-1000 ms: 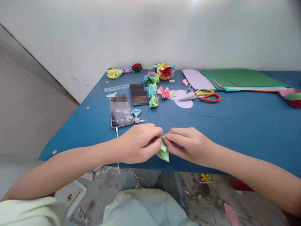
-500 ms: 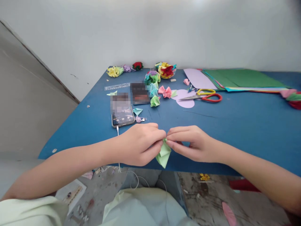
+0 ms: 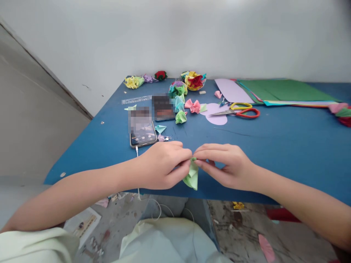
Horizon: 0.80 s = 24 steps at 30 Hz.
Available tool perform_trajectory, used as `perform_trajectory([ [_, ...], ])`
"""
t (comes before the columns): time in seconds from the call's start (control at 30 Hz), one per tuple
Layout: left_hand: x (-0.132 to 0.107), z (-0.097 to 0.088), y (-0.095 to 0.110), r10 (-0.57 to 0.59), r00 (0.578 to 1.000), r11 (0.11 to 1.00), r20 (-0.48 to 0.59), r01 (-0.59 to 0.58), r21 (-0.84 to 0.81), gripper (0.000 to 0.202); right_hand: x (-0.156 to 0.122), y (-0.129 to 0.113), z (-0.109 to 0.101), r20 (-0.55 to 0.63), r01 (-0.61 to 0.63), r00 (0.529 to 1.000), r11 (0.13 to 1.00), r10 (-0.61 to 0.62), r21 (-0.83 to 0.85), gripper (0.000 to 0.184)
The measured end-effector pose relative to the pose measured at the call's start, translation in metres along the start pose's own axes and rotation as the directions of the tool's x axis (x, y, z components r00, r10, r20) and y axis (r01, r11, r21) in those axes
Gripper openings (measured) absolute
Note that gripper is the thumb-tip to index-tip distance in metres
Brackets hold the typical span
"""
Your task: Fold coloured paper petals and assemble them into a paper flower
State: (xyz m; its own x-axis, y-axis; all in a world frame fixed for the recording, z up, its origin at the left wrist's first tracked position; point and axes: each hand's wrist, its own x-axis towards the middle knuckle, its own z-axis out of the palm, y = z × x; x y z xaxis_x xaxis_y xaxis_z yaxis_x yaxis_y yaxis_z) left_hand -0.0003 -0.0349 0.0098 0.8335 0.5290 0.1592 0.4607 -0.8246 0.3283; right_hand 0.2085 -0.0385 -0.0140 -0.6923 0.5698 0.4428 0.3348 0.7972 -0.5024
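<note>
A folded piece of light green paper (image 3: 192, 177) hangs between my two hands, just above the table's front edge. My left hand (image 3: 168, 166) is closed on its left side, with the thumb and fingers pinched together. From the right, my right hand (image 3: 225, 162) pinches the paper's top edge between thumb and fingertips. The paper's lower end tapers downward, and its upper left part is hidden behind my left fingers.
On the blue table (image 3: 287, 153) lie a phone (image 3: 143, 137) with a white cable, scissors (image 3: 244, 110), purple petal-shaped paper (image 3: 216, 118), a pink paper flower (image 3: 193, 106), a ruler (image 3: 136, 99) and stacked coloured paper (image 3: 285, 90). Paper flowers (image 3: 194, 81) stand by the wall.
The green paper has turned a little and its lower tip sits slightly higher. My fingers have shifted a little along its top edge, both hands still pinching it.
</note>
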Motion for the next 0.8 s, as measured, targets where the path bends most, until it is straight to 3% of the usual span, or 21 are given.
perform_trajectory([
  [0.23, 0.0007, 0.0021, -0.0011, 0.009, 0.999, 1.000, -0.037, -0.008, 0.028, 0.021, -0.0067, 0.0006, 0.0044, -0.009, 0.007, 1.000, 0.986, -0.009, -0.168, 0.018],
  [0.57, 0.0010, 0.0003, -0.0011, 0.025, 1.000, 1.000, -0.014, -0.025, 0.013, 0.020, -0.0058, -0.0008, 0.0051, -0.007, -0.026, 1.000, 0.987, 0.025, -0.160, 0.013],
  [0.8, 0.0003, 0.0008, 0.0011, 0.007, 1.000, 1.000, -0.027, -0.008, -0.015, 0.022, -0.0060, 0.0009, 0.0056, -0.047, 0.007, 0.999, 0.973, -0.018, -0.231, 0.014],
])
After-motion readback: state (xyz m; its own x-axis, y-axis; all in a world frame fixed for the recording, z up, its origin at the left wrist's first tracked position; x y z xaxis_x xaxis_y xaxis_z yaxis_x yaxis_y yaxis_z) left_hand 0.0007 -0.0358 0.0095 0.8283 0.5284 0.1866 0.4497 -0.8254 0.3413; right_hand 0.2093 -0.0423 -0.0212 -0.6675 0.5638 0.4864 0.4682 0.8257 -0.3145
